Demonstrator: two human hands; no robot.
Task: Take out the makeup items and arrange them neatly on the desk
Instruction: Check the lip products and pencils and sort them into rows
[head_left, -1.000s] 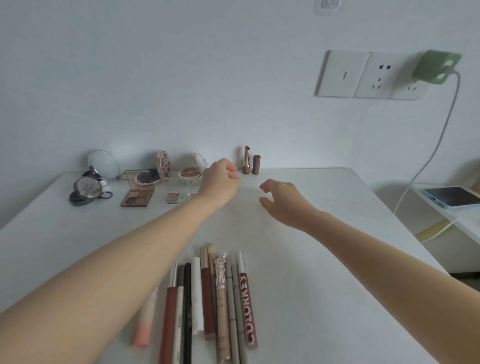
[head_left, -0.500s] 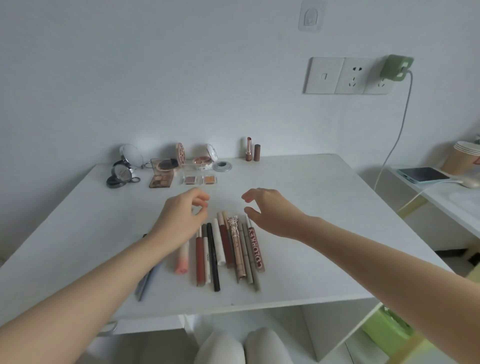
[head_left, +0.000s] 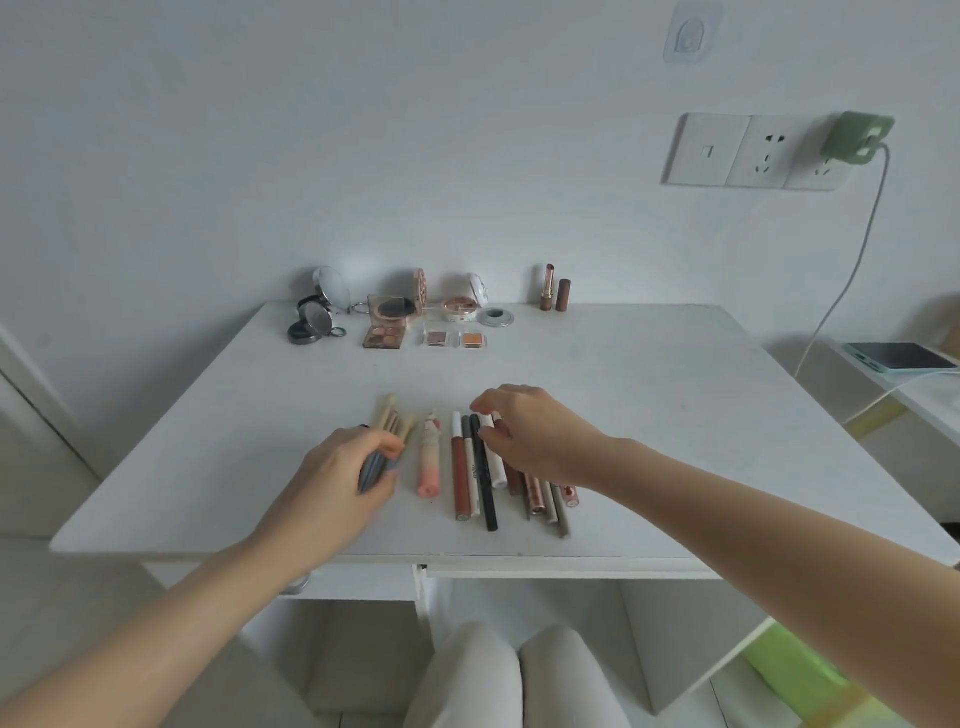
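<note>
a white table (head_left: 649, 415) seen from above, with a person's two bare arms reaching over its near half. the left hand (head_left: 337, 467) has its grip curled round a small bundle of makeup brushes (head_left: 392, 423), grey handles in the palm, pale bristle ends pointing away. just right of them lies a pink tube (head_left: 429, 460). beside that, a row of slim pencils and lip sticks (head_left: 480, 467) lies side by side, pointing away. the right hand (head_left: 535, 436) hovers over the right part of this row, fingers loosely bent, grip released and holding nothing. along the far edge sit compact mirrors (head_left: 318, 317), an eyeshadow palette (head_left: 384, 336), open powder cases (head_left: 460, 306) and an upright lipstick (head_left: 548, 287) next to its cap (head_left: 563, 295).
</note>
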